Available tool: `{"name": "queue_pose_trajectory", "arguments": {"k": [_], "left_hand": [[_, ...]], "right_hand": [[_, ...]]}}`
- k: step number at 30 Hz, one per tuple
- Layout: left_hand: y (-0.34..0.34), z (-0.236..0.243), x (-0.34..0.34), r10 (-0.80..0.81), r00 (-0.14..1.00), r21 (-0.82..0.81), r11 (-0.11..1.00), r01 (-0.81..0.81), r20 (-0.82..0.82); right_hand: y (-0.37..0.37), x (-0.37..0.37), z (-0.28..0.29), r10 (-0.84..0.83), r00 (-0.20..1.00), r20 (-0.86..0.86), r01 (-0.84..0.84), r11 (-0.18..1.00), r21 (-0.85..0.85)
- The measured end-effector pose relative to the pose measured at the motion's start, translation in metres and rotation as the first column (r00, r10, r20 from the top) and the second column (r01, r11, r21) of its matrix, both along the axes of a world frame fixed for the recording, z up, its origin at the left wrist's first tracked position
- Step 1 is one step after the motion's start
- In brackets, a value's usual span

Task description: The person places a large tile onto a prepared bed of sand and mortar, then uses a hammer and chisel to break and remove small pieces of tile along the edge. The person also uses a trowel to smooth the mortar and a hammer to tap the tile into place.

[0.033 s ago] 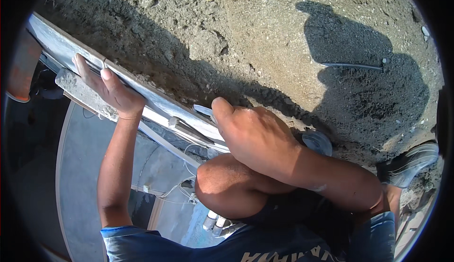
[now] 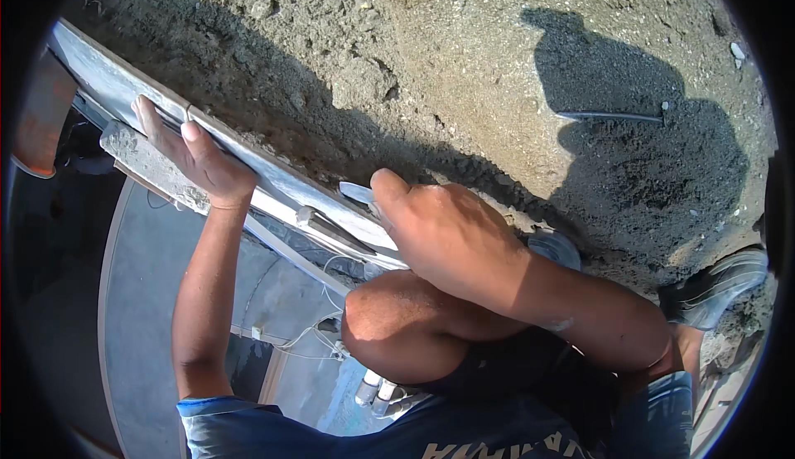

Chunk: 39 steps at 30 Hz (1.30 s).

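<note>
A long pale board (image 2: 286, 184) stands on edge along the mortar bed, running from upper left toward the middle. My left hand (image 2: 199, 157) lies against its outer side, fingers stretched and thumb apart at the top edge, close to a thin wire or nail (image 2: 188, 113). My right hand (image 2: 451, 239) is closed, low over the board's nearer end. From its thumb side juts a flat, pale, round-ended piece (image 2: 356, 192), touching or just above the board's top edge; the rest is hidden in the fist. Between the hands, a metal bar with a blocky end (image 2: 331, 229) rests beside the board.
Rough damp mortar (image 2: 356, 78) fills the far side, with a thin metal rod (image 2: 613, 116) lying in my shadow. A concrete-crusted block (image 2: 149, 161) sits outside the board. Below are pale cables (image 2: 310, 326) and a blue-grey surface (image 2: 157, 277). My bent knee (image 2: 397, 314) is near my right hand.
</note>
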<state>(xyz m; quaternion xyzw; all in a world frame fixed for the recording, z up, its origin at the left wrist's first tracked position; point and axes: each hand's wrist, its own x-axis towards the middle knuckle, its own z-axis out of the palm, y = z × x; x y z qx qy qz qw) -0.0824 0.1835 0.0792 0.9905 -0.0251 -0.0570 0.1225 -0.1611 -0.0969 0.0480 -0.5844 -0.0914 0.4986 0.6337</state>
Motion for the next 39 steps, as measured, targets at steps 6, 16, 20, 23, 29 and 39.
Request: {"name": "queue_pose_trajectory", "arguments": {"k": [6, 16, 20, 23, 29, 39], "left_hand": [[0.012, -0.001, 0.003, -0.179, 0.984, 0.143, 0.974, 0.174, 0.025], [0.009, 0.000, 0.005, -0.186, 0.982, 0.088, 0.979, 0.183, 0.028], [0.000, 0.002, 0.007, -0.157, 0.987, 0.097, 0.983, 0.155, 0.016], [0.007, 0.000, 0.006, -0.163, 0.986, 0.107, 0.981, 0.160, 0.019], [0.002, 0.003, 0.005, -0.155, 0.988, 0.085, 0.984, 0.154, -0.001], [0.004, 0.000, 0.003, -0.175, 0.985, 0.104, 0.980, 0.173, 0.009]], "right_hand": [[0.008, 0.030, -0.009, -0.171, 0.985, -0.005, 0.171, 0.985, -0.011], [0.028, 0.039, -0.015, -0.136, 0.990, -0.045, 0.139, 0.989, 0.056], [0.037, 0.054, -0.019, -0.155, 0.988, 0.017, 0.154, 0.987, 0.050], [0.035, 0.051, -0.019, -0.172, 0.985, 0.013, 0.171, 0.985, 0.026], [0.026, 0.035, -0.011, -0.165, 0.986, -0.011, 0.165, 0.986, 0.025], [0.018, 0.033, -0.005, -0.046, 0.999, -0.016, 0.046, 0.999, -0.002]]}}
